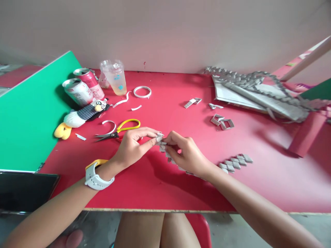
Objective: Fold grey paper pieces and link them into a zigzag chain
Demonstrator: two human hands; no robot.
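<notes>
A woven chain of folded grey paper (162, 148) is pinched between my two hands over the middle of the red table. My left hand (136, 144) grips its upper end with thumb and fingertips. On the other side, my right hand (184, 151) holds the same chain, and its fingers and palm hide part of it. To the right lies a separate short piece of zigzag paper chain (236, 163). Beyond my hands are loose folded paper links (222, 122). Close to my left hand rest yellow-handled scissors (121, 128), partly covered by it.
A white tape roll (142, 92), plastic cups (117, 81), drink cans (79, 92) and a plush bird (82, 115) stand or lie at the left. Long braided paper chains (240, 77) cover papers at the back right. A red cylinder (306, 136) is at far right, a green board (33, 113) at left.
</notes>
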